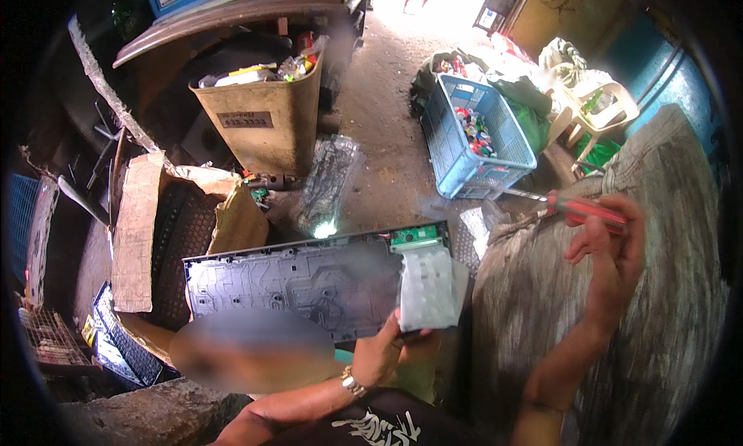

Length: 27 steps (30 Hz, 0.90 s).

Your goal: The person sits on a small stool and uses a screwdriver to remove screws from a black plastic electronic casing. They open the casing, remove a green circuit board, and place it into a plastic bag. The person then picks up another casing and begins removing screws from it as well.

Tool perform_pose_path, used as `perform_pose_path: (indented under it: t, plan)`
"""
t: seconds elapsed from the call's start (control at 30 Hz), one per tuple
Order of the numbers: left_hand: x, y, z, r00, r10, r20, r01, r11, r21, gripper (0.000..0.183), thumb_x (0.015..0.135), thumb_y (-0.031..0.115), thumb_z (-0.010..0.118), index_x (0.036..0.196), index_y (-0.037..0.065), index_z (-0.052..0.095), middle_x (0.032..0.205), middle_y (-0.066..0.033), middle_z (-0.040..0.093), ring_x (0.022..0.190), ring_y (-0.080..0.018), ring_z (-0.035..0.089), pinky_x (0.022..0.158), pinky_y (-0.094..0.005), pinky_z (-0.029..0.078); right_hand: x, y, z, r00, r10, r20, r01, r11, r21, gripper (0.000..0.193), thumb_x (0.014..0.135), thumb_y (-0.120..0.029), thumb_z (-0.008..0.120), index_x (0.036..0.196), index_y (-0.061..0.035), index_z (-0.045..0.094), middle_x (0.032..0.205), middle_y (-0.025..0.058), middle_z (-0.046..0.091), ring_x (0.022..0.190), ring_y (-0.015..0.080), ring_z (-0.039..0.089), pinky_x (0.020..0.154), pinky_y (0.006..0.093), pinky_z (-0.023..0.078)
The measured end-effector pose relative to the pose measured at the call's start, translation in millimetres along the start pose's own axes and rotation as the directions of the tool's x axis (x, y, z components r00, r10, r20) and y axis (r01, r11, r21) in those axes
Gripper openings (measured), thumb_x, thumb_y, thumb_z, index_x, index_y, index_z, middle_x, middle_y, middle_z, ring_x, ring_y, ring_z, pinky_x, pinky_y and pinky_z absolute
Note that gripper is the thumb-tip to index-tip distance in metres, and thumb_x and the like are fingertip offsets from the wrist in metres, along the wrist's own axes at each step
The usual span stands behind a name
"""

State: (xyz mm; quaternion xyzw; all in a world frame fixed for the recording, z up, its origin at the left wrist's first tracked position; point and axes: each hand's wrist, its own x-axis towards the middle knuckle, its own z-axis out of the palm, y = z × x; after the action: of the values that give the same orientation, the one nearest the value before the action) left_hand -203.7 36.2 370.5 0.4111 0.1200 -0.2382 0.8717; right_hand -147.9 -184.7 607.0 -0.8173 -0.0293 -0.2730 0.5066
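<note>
Across my lap lies an opened keyboard casing (294,283), a dark plastic shell with moulded ribs and posts. At its right end sit a small green circuit board (416,235) and a whitish, bumpy sheet (428,287), perhaps the keyboard's rubber layer. My left hand (379,351) is closed on the casing's near edge, its thumb beside the sheet and its other fingers partly hidden. Raised at the right, my right hand (615,245) grips a screwdriver (588,212) by its red and black handle. The shaft points left, away from the keyboard.
A cardboard box (135,237) holding dark perforated panels stands at the left. Beyond are a tan bin (259,128) of scrap and a blue crate (464,152) with colourful caps. A large greyish-brown sack (588,337) fills the right side, near a plastic chair (607,105).
</note>
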Motion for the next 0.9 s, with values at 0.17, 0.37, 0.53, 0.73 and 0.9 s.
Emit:
perform_pose_path:
  t: [0.17,0.37,0.53,0.73,0.9]
  plan:
    - [1.1,3.4,-14.8,0.982,-0.180,-0.049,0.176,0.981,-0.083,0.049,0.109,0.030,0.051,0.144,-0.006,0.050,0.137,-0.0156,0.061,0.112,-0.0302,0.067,0.091,-0.0408,0.058,-31.8,-11.6,19.2,0.983,-0.141,0.116,0.148,0.988,-0.046,0.020,0.094,-0.001,0.069,0.113,-0.0028,0.063,0.101,0.0100,0.068,0.073,0.0119,0.062,0.069,0.0248,0.051]
    - [-10.7,6.0,-23.0,0.988,-0.152,0.026,0.154,0.957,-0.248,0.053,0.106,0.040,0.056,0.132,-0.006,0.057,0.121,-0.0198,0.066,0.102,-0.0305,0.069,0.087,-0.0449,0.058,-22.4,-3.7,48.1,0.828,-0.274,0.489,0.422,0.879,-0.222,0.024,0.090,-0.008,0.074,0.112,-0.0035,0.063,0.094,0.0139,0.071,0.081,0.0328,0.072,0.068,0.0386,0.056]
    - [-13.9,5.0,-28.2,0.978,-0.204,-0.053,0.191,0.963,-0.188,0.051,0.104,0.039,0.061,0.114,-0.011,0.060,0.101,-0.0192,0.068,0.090,-0.0335,0.072,0.082,-0.0464,0.058,-14.6,7.8,74.2,0.786,-0.251,0.565,0.419,0.888,-0.187,0.021,0.092,-0.008,0.072,0.110,-0.0035,0.062,0.094,0.0143,0.071,0.082,0.0340,0.072,0.068,0.0392,0.056]
    - [-13.6,-1.0,-24.6,0.985,-0.098,-0.139,0.088,0.993,-0.080,0.047,0.104,0.031,0.064,0.100,-0.016,0.065,0.091,-0.0207,0.072,0.086,-0.0333,0.074,0.082,-0.0416,0.058,-12.3,15.2,82.6,0.755,-0.208,0.621,0.401,0.897,-0.187,0.020,0.093,-0.008,0.071,0.110,-0.0025,0.061,0.095,0.0148,0.073,0.081,0.0306,0.073,0.068,0.0363,0.056]
    - [-9.8,-2.6,-24.5,0.993,-0.029,-0.114,0.026,0.999,-0.032,0.046,0.105,0.029,0.062,0.097,-0.016,0.066,0.091,-0.0211,0.072,0.087,-0.0315,0.074,0.082,-0.0401,0.058,-11.2,18.9,87.1,0.760,-0.205,0.617,0.391,0.902,-0.182,0.020,0.093,-0.010,0.070,0.110,-0.0059,0.060,0.091,0.0153,0.070,0.084,0.0392,0.070,0.067,0.0433,0.054]
